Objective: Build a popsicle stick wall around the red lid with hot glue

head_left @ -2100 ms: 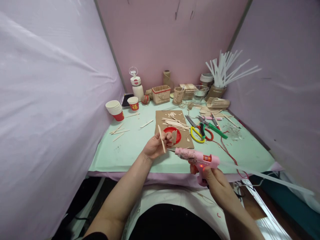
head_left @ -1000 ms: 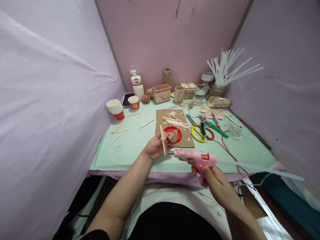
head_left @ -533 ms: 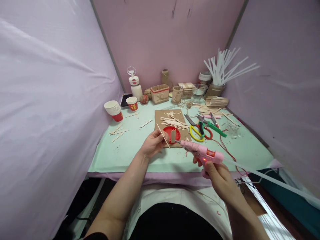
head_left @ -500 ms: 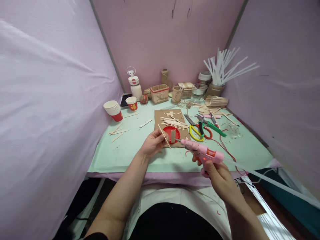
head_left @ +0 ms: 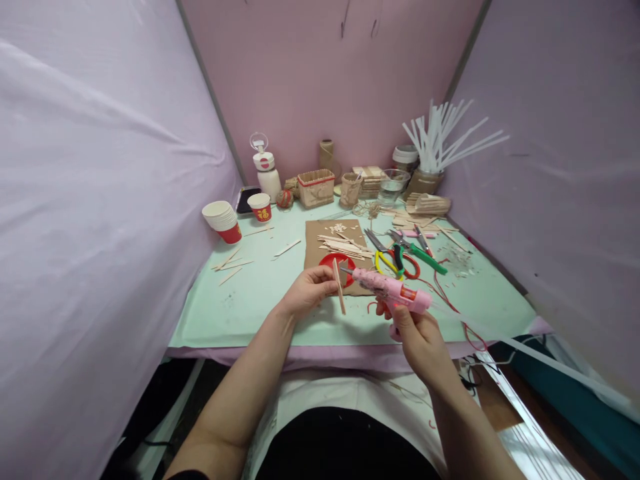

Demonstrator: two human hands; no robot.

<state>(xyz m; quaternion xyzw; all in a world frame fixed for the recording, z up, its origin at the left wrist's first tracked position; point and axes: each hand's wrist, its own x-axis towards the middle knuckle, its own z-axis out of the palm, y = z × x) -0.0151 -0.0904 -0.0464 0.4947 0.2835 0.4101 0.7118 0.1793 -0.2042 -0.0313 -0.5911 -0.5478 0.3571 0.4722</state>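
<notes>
Gripping the handle of a pink glue gun, the fingers of the right hand are wrapped firmly around it, and its nozzle points to the left. Just beyond, the left hand has its fingers pinched together on one thin wooden stick, which stands nearly upright in front of the nozzle. The nozzle is just beside the stick; if they touch, I cannot tell.

The stick is not joined to any other part, so this piece seems only at the gluing stage, and its fixing is left. Whether glue lies on it already is too small to see.

Behind the left fingers there is a red dish with a flat piece in it, partly hidden. It rests on a brown cardboard. Farther from the fingers, on the same cardboard, lie a pile of loose sticks and small chips, so plenty of material appears unused. To the right of the pile, beyond the gun, scissors lie on the worktop.

Farthest from both hands stands a basket with a red band, which looks complete.
</notes>
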